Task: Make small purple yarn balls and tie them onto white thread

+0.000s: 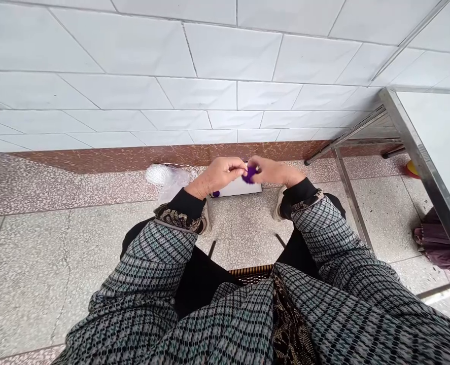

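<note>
Both my hands meet in front of me above the floor. My left hand (219, 175) and my right hand (273, 171) pinch a small purple piece (249, 174) between their fingertips; I cannot tell what it is made of. Below the hands a white box (235, 188) lies on the floor with another small purple bit (216, 193) at its left edge. My checked sleeves and dark trousers fill the lower part of the view, and I sit on a woven seat (252, 272).
A clear plastic bag with white thread (164, 176) lies by the brown skirting left of the box. A steel table (418, 147) stands at the right, its legs (349, 195) reaching the floor. A folded dark umbrella (436, 241) lies under it. A white tiled wall is ahead.
</note>
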{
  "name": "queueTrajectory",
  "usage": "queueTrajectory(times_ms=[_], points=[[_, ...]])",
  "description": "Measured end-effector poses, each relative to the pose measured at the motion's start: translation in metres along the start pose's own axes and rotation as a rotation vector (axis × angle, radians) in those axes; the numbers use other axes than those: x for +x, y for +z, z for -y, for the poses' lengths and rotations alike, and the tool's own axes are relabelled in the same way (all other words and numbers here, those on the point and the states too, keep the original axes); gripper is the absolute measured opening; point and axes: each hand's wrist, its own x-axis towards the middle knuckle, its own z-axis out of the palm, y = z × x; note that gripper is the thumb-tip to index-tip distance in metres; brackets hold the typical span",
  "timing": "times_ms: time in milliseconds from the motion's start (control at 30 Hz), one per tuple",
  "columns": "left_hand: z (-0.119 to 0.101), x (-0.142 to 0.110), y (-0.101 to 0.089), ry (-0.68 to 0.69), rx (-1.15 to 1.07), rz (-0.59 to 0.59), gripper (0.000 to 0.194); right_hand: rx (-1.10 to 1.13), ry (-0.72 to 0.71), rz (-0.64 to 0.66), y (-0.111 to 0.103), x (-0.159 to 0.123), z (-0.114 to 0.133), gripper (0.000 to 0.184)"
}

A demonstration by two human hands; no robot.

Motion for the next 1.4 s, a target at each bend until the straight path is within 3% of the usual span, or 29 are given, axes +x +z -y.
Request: queueTrajectory(times_ms=[67,133,200,267,333,433,500,600,667,700,767,867,967,1033,1100,1167,1233,1267,1333,1400], points=[[0.008,0.002,-0.005,-0.018,0.027,-0.140,0.016,0.047,-0.026,0.223,0.000,-0.006,0.004,0.039],[0.015,0.004,-0.006,-0.052,0.042,-0.210,0.017,0.289,-0.082,0.250,-0.002,-0.009,0.008,0.044],[0.020,0.006,-0.003,-0.091,0.041,-0.207,0.017,0.541,-0.146,0.084,-0.005,-0.010,0.010,0.047],[0.019,0.007,0.004,-0.096,0.029,-0.124,0.016,0.692,-0.172,-0.125,-0.008,-0.006,0.010,0.048],[0.012,0.006,0.011,-0.038,0.012,0.014,0.015,0.722,-0.147,-0.278,-0.008,-0.001,0.007,0.047],[-0.001,0.003,0.015,0.057,-0.003,0.153,0.019,0.556,-0.057,-0.356,-0.005,0.006,0.001,0.039],[-0.006,0.001,0.012,0.086,0.006,0.094,0.019,0.309,-0.002,-0.292,-0.002,0.005,0.001,0.035],[-0.002,0.000,0.001,0.064,0.035,-0.074,0.017,0.003,0.000,0.017,0.000,-0.004,0.005,0.035],[0.006,0.001,-0.004,0.004,0.050,-0.153,0.017,0.094,-0.053,0.221,-0.002,-0.010,0.009,0.039],[0.010,0.002,-0.004,-0.037,0.053,-0.179,0.017,0.212,-0.090,0.251,-0.003,-0.013,0.011,0.042],[0.015,0.004,-0.002,-0.118,0.056,-0.198,0.017,0.469,-0.166,0.144,-0.007,-0.014,0.013,0.046],[0.012,0.005,0.009,-0.108,0.052,-0.102,0.016,0.666,-0.213,-0.174,-0.010,-0.007,0.011,0.048],[0.000,0.002,0.016,0.011,0.012,0.115,0.017,0.592,-0.122,-0.340,-0.008,0.004,0.005,0.041],[-0.006,-0.001,0.014,0.078,-0.002,0.148,0.019,0.371,-0.058,-0.391,-0.005,0.007,0.000,0.035],[-0.007,-0.003,0.008,0.097,0.013,0.056,0.019,0.104,-0.024,-0.317,-0.003,0.005,-0.001,0.034],[-0.002,-0.002,0.000,0.076,0.042,-0.084,0.018,-0.054,-0.026,-0.082,-0.002,-0.001,0.001,0.033],[0.006,0.000,-0.005,0.033,0.064,-0.181,0.017,0.030,-0.076,0.166,-0.003,-0.008,0.006,0.036],[0.010,0.002,-0.006,-0.004,0.068,-0.212,0.016,0.140,-0.116,0.222,-0.004,-0.011,0.008,0.039],[0.015,0.004,-0.004,-0.083,0.077,-0.221,0.016,0.397,-0.191,0.154,-0.006,-0.013,0.012,0.045],[0.015,0.005,0.002,-0.119,0.083,-0.166,0.016,0.578,-0.220,-0.039,-0.008,-0.012,0.014,0.050]])
